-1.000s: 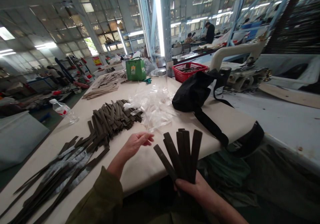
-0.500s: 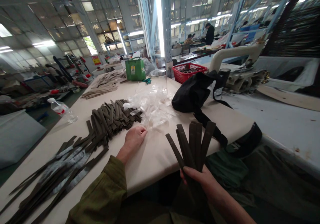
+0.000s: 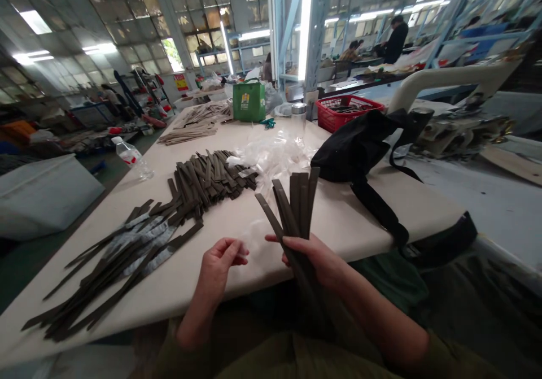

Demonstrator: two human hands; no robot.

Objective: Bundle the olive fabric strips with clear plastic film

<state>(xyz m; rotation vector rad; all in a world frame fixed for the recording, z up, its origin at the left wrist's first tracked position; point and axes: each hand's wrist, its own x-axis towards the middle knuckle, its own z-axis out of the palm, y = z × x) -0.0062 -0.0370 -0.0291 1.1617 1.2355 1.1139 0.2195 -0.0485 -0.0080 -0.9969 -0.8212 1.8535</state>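
Fanned upward from my right hand [image 3: 315,257] are several dark olive fabric strips [image 3: 300,207], gripped near their middle; their lower ends drop into shadow below the table edge. My left hand [image 3: 222,260] is pinched just left of them, over the table's near edge. A thin, see-through piece of plastic film [image 3: 253,236] shows faintly at its fingertips. Beyond the hands lies a crumpled heap of clear plastic pieces [image 3: 275,156]. To its left is a pile of similar dark strips [image 3: 207,178], and nearer, longer strips [image 3: 105,274] are wrapped with pale bands.
On the cream table [image 3: 339,229] lie a black bag [image 3: 353,150] with a trailing strap, a plastic bottle [image 3: 133,157], a glass jar [image 3: 298,120], a green bag [image 3: 249,101] and a red basket [image 3: 349,113]. A sewing machine [image 3: 457,125] stands at right. People work farther back.
My left hand has drawn back from the plastic heap toward me, with film at its fingertips. My right hand has brought the strips up and leftward, closer to it. The view has shifted.
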